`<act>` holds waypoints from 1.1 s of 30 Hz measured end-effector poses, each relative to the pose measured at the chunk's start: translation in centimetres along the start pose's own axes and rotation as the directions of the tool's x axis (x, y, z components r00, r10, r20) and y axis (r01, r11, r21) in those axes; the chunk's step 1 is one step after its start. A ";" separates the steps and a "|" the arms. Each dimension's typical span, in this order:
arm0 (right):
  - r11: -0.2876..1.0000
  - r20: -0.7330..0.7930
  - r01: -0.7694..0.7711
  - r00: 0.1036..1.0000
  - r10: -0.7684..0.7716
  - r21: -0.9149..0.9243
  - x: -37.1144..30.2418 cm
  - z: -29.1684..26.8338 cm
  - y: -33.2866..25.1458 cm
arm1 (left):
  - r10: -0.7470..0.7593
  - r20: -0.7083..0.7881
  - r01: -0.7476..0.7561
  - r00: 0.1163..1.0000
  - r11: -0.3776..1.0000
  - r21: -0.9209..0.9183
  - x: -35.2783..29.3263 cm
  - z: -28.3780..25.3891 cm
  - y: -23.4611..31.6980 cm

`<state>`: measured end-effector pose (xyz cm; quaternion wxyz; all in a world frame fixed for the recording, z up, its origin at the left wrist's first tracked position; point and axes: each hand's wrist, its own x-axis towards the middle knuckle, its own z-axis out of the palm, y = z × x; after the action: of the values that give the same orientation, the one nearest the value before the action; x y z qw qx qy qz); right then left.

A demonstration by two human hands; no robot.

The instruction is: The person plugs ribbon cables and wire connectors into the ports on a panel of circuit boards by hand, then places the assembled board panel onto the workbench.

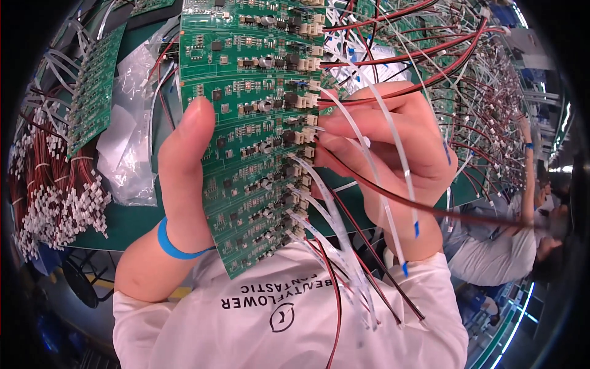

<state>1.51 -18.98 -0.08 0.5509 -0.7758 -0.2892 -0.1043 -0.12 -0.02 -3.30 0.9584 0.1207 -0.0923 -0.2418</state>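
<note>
My left hand (184, 166) grips the left edge of a long green circuit board panel (246, 80), thumb lying on its face, a blue band on the wrist. The panel carries rows of small components and white connectors (305, 136) along its right edge. My right hand (387, 154) pinches a white flat ribbon cable (393, 141) at one of those connectors, fingertips touching the board's edge. A red and black wire pair (381, 194) crosses under that hand. Several white ribbons and red wires hang from the lower connectors over my white shirt.
Another green board (92, 92) leans at the left above bundles of red wires with white plugs (55, 203). Clear plastic bags (132, 141) lie on the green mat. A tangle of red and white cables (455, 74) fills the upper right. Another person (522, 240) works at the right.
</note>
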 end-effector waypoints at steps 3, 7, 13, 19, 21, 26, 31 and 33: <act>0.996 0.002 0.028 1.000 -0.028 -0.086 0.1 0.2 -0.5 | -0.004 0.105 0.007 0.994 1.000 -0.024 -0.1 -0.2 -0.3; 0.966 -0.022 0.128 0.990 -0.136 -0.223 0.0 0.6 0.3 | 0.036 -0.029 -0.036 0.999 0.999 -0.006 -0.1 0.0 -0.6; 0.956 -0.028 0.220 0.973 -0.229 -0.195 0.0 0.6 0.9 | 0.072 -0.159 -0.069 0.985 0.997 0.023 -0.1 1.0 -1.2; 0.962 0.019 0.158 0.987 -0.157 -0.223 0.1 0.2 0.3 | 0.053 -0.175 -0.043 0.983 0.997 0.061 -0.6 1.1 -1.1; 0.967 0.036 0.130 0.991 -0.126 -0.221 0.1 0.1 0.3 | 0.041 -0.176 -0.029 0.984 0.997 0.070 -0.7 1.1 -1.1; 0.962 0.078 0.146 0.988 -0.131 -0.231 0.2 0.1 0.5 | 0.027 -0.185 -0.008 0.982 0.995 0.104 -0.6 1.0 -1.1; 0.938 0.066 0.188 0.982 -0.176 -0.290 0.3 0.1 0.4 | 0.009 -0.188 0.017 0.982 0.991 0.135 -0.5 1.0 -1.2; 0.942 0.053 0.177 0.984 -0.169 -0.286 0.2 0.2 0.6 | 0.008 -0.195 0.022 0.981 0.988 0.151 -0.5 0.9 -1.1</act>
<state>2.00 -18.90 -0.57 0.4161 -0.8211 -0.3454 -0.1826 -1.26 -0.92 -2.84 0.9500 0.2169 -0.0154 -0.2242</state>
